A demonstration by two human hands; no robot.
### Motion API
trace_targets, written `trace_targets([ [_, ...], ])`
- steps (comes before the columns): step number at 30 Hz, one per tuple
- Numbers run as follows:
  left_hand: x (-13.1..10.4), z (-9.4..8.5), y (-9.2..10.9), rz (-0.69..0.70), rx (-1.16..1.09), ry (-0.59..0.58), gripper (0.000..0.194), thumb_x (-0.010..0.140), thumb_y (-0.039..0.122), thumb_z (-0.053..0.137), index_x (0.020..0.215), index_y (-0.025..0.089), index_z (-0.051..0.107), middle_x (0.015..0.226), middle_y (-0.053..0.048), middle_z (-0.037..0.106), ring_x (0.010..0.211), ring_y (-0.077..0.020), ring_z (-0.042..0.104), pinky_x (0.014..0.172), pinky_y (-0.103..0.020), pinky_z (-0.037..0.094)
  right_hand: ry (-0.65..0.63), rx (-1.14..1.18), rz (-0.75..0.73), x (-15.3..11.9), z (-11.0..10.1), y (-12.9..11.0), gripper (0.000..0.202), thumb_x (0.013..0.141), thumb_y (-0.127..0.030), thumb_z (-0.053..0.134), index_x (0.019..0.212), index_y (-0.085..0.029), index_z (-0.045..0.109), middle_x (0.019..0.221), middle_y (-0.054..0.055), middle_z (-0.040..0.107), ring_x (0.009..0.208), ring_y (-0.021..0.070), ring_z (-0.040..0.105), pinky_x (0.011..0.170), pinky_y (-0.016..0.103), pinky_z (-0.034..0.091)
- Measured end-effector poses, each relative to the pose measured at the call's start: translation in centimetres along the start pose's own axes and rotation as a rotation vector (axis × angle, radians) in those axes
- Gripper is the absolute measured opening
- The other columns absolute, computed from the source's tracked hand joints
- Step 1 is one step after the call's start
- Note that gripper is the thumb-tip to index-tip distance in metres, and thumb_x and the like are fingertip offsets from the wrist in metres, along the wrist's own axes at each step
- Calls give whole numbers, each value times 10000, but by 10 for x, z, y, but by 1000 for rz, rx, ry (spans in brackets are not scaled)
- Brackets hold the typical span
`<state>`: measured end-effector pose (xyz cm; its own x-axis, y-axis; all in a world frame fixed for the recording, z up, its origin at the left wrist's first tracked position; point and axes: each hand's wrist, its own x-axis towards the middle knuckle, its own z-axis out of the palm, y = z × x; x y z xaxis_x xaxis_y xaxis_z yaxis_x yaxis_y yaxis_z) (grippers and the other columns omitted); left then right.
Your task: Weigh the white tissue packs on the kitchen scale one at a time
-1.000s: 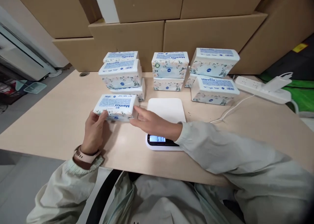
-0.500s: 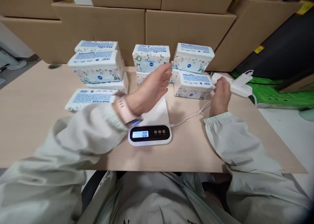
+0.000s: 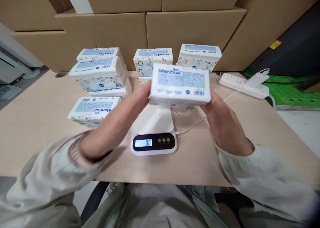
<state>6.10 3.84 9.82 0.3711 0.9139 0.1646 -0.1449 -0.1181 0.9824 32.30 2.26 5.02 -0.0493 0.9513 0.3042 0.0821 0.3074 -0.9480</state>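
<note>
Cardboard boxes (image 3: 105, 38) line the far edge of a pale wooden desk (image 3: 37, 121). Both hands hold one tissue pack (image 3: 180, 85) in the air above the white plate of a kitchen scale (image 3: 153, 134) near the front edge: the left hand (image 3: 117, 121) grips its left end, the right hand (image 3: 222, 121) its right end, fingers pressed against the wrapper. More tissue packs (image 3: 97, 71) stand behind and to the left; a power strip (image 3: 240, 83) lies toward the right edge.

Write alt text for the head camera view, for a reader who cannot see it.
Two hands, left hand and right hand, hold a tissue pack in the air above a white kitchen scale reading 0.0. More tissue packs sit on the wooden table, with cardboard boxes behind and a power strip at right.
</note>
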Motion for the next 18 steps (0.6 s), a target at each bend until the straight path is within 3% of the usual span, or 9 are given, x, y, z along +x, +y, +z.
trace_targets([
  [3, -55, -16, 16, -59, 178, 54, 500, 1102, 560, 491, 1532, 364, 656, 1616, 40, 586, 1677, -369, 278, 1383, -659, 238, -165, 5, 65, -21, 19, -9, 627, 1075, -603, 520, 1671, -472, 380, 1769, -135, 401, 1705, 238, 305, 1427, 549, 248],
  [6, -77, -27, 2, -79, 225, 104, 546, 1097, 567, 471, 1599, 384, 580, 1647, 41, 554, 1668, -392, 289, 1365, -686, 264, -227, 29, 127, -29, 30, -2, 628, 1077, -561, 555, 1671, -478, 367, 1761, -132, 410, 1678, 238, 368, 1403, 534, 324],
  [11, -76, -35, -31, -116, 154, 126, 569, 1113, 599, 431, 1634, 394, 530, 1759, 84, 381, 1717, -328, 167, 1437, -588, 132, -232, 35, 193, -26, 37, 13, 607, 1069, -591, 557, 1648, -462, 427, 1760, -113, 420, 1682, 250, 358, 1403, 554, 323],
  [18, -59, -39, -55, 16, 153, 261, 629, 1076, 680, 495, 1633, 389, 514, 1799, 91, 288, 1733, -284, 111, 1457, -535, 75, 95, 83, 112, -34, 34, 43, 465, 1089, -563, 529, 1513, -398, 625, 1631, -41, 621, 1597, 253, 508, 1380, 584, 366],
])
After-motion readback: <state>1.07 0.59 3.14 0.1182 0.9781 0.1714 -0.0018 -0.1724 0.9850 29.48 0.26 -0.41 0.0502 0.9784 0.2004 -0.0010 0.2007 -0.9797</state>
